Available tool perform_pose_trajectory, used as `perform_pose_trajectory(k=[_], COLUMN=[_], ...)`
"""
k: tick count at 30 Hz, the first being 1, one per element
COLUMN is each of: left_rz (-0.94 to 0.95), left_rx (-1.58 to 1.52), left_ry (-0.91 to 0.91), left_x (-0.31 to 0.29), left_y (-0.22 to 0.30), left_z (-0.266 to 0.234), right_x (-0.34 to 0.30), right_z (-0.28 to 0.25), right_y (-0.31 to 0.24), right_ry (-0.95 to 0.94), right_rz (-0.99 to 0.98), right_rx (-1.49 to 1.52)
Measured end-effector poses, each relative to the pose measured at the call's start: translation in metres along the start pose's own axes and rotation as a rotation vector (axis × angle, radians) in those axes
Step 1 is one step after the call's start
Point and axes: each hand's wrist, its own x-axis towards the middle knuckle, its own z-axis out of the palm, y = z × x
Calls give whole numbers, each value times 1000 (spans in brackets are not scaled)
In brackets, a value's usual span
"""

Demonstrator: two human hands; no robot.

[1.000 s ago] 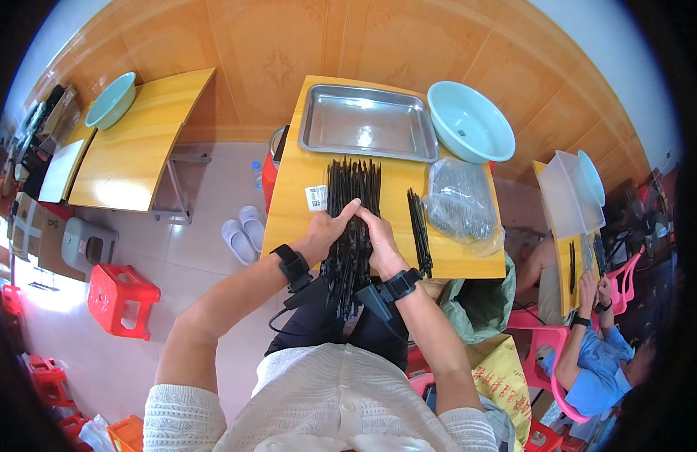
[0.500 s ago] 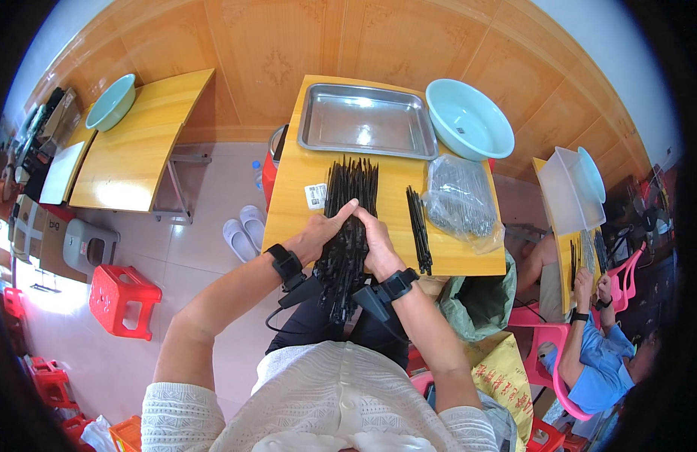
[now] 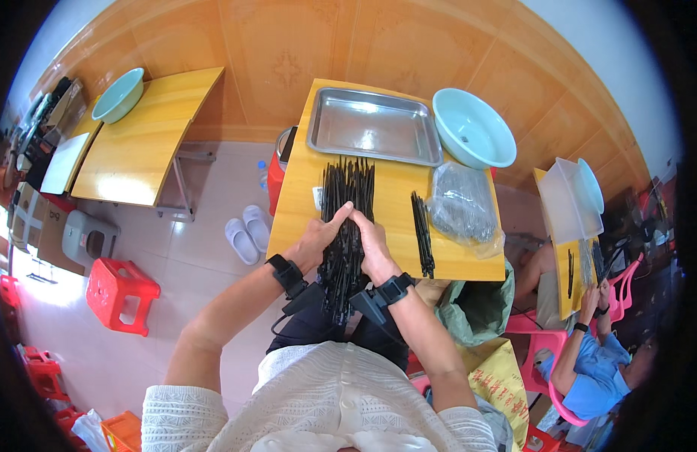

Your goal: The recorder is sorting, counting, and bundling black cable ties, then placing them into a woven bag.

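Observation:
A thick bundle of long, thin black strips [image 3: 347,183], possibly cable ties, lies over the near edge of the yellow table and hangs toward my lap. My left hand [image 3: 320,236] grips it from the left side. On the right side my right hand [image 3: 372,242] holds the same bundle, and the two thumbs meet on top of it. The fingers underneath are hidden. A smaller row of black strips [image 3: 422,235] rests on the table to the right. Beside that row is a clear plastic bag [image 3: 463,203] full of similar dark strips.
A metal tray [image 3: 372,157] and a light-blue basin [image 3: 502,154] stand at the table's back. A green sack [image 3: 480,305] hangs at the front right. On the far right, a person in blue [image 3: 585,377] works at another table. A red stool [image 3: 121,295] stands left.
My view has shifted slightly, and the bundle has straightened a little between my hands. Both hands keep their grip. The person at the far right has lowered their hands slightly.

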Motion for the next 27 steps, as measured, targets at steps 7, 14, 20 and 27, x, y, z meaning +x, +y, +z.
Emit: perform_pose_trajectory(k=[7, 14, 20, 27], left_rz=[29, 49, 23, 28], left_rx=[49, 1, 34, -66], left_ry=[41, 31, 29, -58], left_x=[-6, -7, -2, 0], left_y=[0, -1, -5, -5], left_z=[5, -2, -7, -12], right_x=[4, -1, -3, 6], right_z=[-6, -2, 2, 3], right_y=[5, 3, 5, 12], right_ry=[-49, -70, -83, -18], right_rz=[35, 85, 83, 15], right_rx=[45, 51, 49, -37])
